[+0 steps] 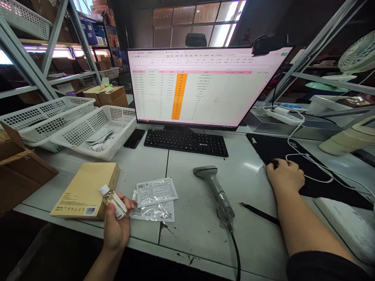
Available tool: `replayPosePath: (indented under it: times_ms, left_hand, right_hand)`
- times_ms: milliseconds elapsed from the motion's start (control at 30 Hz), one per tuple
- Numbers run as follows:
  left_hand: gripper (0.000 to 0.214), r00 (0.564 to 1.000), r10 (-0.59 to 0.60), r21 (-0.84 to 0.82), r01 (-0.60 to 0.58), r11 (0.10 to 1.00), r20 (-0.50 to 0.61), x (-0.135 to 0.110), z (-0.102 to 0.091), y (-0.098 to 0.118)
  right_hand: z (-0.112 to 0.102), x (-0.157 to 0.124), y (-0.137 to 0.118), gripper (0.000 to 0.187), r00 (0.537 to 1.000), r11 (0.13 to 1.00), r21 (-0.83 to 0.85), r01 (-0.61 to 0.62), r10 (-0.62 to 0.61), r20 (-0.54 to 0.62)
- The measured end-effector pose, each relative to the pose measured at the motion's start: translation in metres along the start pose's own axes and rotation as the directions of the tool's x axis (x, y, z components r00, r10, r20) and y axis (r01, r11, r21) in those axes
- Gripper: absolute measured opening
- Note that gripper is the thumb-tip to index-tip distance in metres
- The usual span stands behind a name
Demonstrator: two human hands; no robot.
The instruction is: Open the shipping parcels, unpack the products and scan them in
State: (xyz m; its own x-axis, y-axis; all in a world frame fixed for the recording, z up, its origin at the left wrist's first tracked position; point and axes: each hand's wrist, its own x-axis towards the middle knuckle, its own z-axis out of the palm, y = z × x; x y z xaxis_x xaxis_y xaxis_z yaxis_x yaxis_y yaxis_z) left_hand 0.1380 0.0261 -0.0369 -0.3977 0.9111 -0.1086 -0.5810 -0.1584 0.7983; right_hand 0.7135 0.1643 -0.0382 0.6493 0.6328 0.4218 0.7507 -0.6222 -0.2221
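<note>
In my left hand point(115, 230) is a small clear bottle point(113, 201) with a white cap and a white label, tilted to the left. Behind it lies a flat yellow box point(84, 187) with a barcode label. Two silver sachets point(156, 191) overlap on the desk just right of that hand. My right hand point(285, 177) is wrapped over a dark computer mouse point(274, 164), mostly hidden under the fingers, on a black mouse pad point(272, 146). Between my hands rests a grey barcode scanner point(215, 187) with its cable running toward me.
A monitor point(199, 93) showing a spreadsheet stands behind a black keyboard point(186, 142). Left of it are a phone point(134, 138), white plastic baskets point(96, 128) and a cardboard box point(20, 168). A black pen point(259, 212) lies near my right forearm; a white cable point(319, 171) crosses the pad.
</note>
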Motion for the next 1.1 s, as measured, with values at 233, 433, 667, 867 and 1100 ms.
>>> replayPosePath:
  times_ms: [233,433,667,867,1100]
  left_hand:
    - [0.052,0.999,0.0,-0.02,0.0,1.0,0.048,0.0,0.003,-0.001]
    - [0.047,0.987,0.046,0.133,-0.067,0.989,0.151,-0.004,0.001,-0.006]
    - [0.046,0.918,0.169,0.328,-0.294,0.898,0.359,-0.013,-0.003,-0.014]
    - [0.042,0.762,0.283,0.502,-0.612,0.611,0.583,-0.003,-0.006,-0.015]
    - [0.062,0.948,-0.044,0.394,-0.088,0.915,0.315,0.011,-0.03,0.026]
  right_hand:
    - [-0.009,-0.002,-0.008,0.064,0.998,0.999,0.024,-0.039,0.04,-0.04]
    - [-0.093,0.014,-0.088,0.063,0.972,0.945,0.235,0.227,-0.205,-0.112]
    - [-0.16,-0.179,-0.202,0.067,0.331,0.432,0.873,0.226,-0.877,0.348]
    - [-0.131,-0.357,-0.252,0.074,0.313,0.202,0.938,-0.281,-0.905,0.289]
    - [-0.127,-0.265,-0.269,0.029,0.403,0.584,0.807,0.087,-0.761,0.508]
